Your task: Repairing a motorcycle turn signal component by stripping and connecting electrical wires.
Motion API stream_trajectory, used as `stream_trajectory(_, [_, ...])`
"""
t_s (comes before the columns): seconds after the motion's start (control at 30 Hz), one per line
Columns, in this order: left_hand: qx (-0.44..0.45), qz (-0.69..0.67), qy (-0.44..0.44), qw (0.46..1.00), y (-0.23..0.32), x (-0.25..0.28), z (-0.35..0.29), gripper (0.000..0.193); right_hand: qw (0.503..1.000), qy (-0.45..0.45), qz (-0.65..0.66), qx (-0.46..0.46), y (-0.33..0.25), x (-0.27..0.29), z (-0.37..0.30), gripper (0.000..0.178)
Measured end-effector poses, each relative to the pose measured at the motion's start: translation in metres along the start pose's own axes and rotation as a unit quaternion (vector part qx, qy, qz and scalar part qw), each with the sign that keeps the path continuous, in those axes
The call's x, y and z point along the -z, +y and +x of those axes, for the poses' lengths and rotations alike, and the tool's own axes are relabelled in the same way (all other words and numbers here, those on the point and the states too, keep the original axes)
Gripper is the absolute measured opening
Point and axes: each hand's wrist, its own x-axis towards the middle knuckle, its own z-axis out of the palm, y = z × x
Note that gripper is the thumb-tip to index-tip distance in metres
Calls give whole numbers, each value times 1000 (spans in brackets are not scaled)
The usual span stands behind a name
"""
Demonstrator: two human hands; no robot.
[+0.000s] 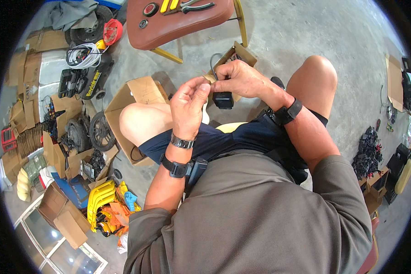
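Observation:
In front of me my left hand and my right hand meet fingertip to fingertip above the gap between my knees. My left hand is closed in a pinch, thumb against the fingers. Curled fingers close my right hand too. What is pinched between them is too small to make out. A dark cable loops up beside the right knuckles. Just below the right fingers shows a black box-shaped device; whether it hangs from the cable or rests on something I cannot tell.
Beyond my hands stands a brown padded stool with pliers and small round parts on it. An open carton sits before me, a larger cardboard box by my left knee. Wheels, cartons and yellow plastic parts crowd the left; black cables lie right.

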Motion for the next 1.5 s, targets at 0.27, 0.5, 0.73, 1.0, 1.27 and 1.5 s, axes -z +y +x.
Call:
stream_trajectory(0.27, [76, -67, -2, 995, 0, 4, 7, 29, 990, -53, -59, 118, 4, -10, -5, 34])
stream_trajectory(0.5, [81, -128, -30, 988, 0, 6, 7, 27, 984, -97, -100, 114, 4, -11, -7, 32])
stream_trajectory(0.73, [32, -79, -34, 996, 0, 2, 2, 28, 993, -94, 68, 1, 3, -8, -4, 28])
stream_trajectory(1.0, [6, 4, -54, 998, -11, -6, -2, 19, 934, -36, 353, -29, -2, 10, -1, 25])
stream_trajectory(1.27, [28, 68, -66, 995, -14, -5, 2, 19, 970, -8, 237, -46, -4, 10, -3, 16])
stream_trajectory(1.5, [13, 65, -22, 998, -16, 1, 3, 28, 993, 65, 47, 83, -3, 0, -2, 15])
